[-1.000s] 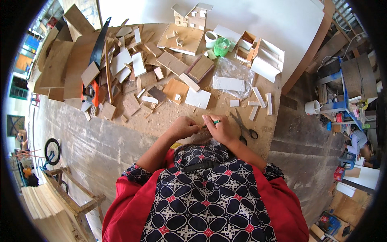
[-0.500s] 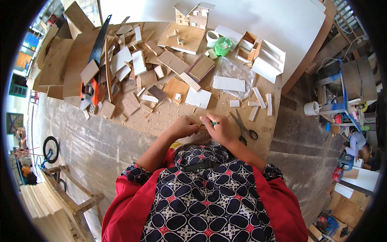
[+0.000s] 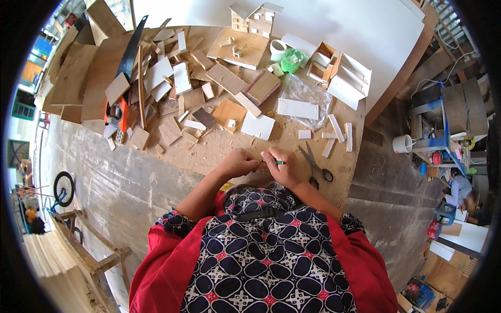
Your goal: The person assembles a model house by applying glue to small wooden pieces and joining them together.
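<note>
At the near edge of the wooden worktable [image 3: 318, 135], my right hand [image 3: 281, 168] is closed around a slim green stick [image 3: 281, 162], possibly a pencil. My left hand [image 3: 243, 163] is curled with fingertips close to the stick's left end; what they grip is too small to make out. Black-handled scissors [image 3: 308, 156] lie beside my right hand. Past my hands lie a white square board [image 3: 258, 127], a small white block [image 3: 305, 134] and several white strips [image 3: 337, 128] near a crumpled plastic bag [image 3: 323, 94].
Scrap wood [image 3: 172, 130], a handsaw [image 3: 130, 52] and an orange tool [image 3: 123, 112] cover the left. A small model house [image 3: 253, 21], white cup [image 3: 277, 49], green plastic container [image 3: 292, 61] and divided box [image 3: 347, 81] stand behind. A person [image 3: 459, 190] crouches at far right; a bicycle [image 3: 63, 185] stands left.
My hands stay in nearly the same position, with only slight movement of the fingers and the green stick. The view has shifted slightly.
</note>
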Motion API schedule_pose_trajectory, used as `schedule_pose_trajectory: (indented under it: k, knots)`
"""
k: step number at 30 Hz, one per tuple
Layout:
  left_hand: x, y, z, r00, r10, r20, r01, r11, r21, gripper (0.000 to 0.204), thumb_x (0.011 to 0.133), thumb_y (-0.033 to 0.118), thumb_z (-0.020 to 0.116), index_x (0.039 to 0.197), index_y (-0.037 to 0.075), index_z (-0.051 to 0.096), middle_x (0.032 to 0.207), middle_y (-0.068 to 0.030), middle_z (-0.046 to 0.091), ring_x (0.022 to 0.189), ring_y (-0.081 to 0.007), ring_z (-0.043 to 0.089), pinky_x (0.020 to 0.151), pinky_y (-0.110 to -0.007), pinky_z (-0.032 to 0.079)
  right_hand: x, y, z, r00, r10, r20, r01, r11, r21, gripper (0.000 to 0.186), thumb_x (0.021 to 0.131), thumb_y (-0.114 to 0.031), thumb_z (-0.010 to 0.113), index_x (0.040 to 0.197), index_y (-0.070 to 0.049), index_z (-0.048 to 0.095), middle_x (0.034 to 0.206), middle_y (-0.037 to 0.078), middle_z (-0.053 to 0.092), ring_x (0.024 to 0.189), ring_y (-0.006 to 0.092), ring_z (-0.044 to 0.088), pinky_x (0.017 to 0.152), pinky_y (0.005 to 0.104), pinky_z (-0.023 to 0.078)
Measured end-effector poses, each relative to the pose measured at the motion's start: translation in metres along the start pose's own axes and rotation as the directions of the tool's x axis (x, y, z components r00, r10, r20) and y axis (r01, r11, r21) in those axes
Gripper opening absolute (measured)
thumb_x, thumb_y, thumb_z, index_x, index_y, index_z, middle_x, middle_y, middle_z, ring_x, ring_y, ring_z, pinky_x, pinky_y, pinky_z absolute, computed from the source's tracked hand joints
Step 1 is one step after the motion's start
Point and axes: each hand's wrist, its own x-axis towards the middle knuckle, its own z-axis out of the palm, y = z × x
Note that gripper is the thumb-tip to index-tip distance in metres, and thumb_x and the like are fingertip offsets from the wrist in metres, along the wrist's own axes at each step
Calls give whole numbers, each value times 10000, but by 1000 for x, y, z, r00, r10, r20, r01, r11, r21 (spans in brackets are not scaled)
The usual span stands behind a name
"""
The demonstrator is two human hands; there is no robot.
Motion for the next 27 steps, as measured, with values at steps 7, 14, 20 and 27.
schedule_pose_trajectory:
  k: [7, 14, 20, 27]
  knots:
    - [1, -2, 1, 1000, -11, -29, 11, 1000, 20, 317, 770, 317, 622, 687, 24, 715, 535, -87, 611, 500, -160, 603, 532, -315, 495, 0, 0, -1, 1000, -8, 24, 8, 1000, -2, 301, 927, -148, 575, 695, -1, 452, 624, 177, 543, 591, 374, 573, 511, 427, 402]
    - [-2, 7, -1, 999, -29, -29, 29, 999, 13, 345, 782, 339, 635, 687, 18, 715, 546, -83, 619, 506, -156, 602, 527, -310, 490, 1, -10, -11, 981, -169, 92, 174, 983, -55, 295, 894, -148, 615, 690, -14, 450, 605, 167, 470, 568, 374, 506, 517, 447, 370]
    - [-1, 2, -1, 1000, -16, -27, 15, 1000, -19, 349, 785, 341, 641, 684, 15, 713, 553, -84, 624, 509, -153, 605, 522, -310, 487, -3, -9, -9, 990, -133, 39, 132, 991, 29, 296, 889, -135, 623, 686, -11, 446, 615, 163, 470, 579, 366, 508, 520, 436, 368]
    - [-5, 11, -1, 999, -30, -36, 31, 999, 17, 323, 772, 324, 633, 683, 25, 717, 564, -88, 634, 514, -158, 614, 530, -313, 491, -3, -11, -8, 988, -144, 60, 149, 985, -86, 279, 887, -115, 618, 688, -6, 456, 611, 164, 473, 587, 362, 514, 534, 427, 379]
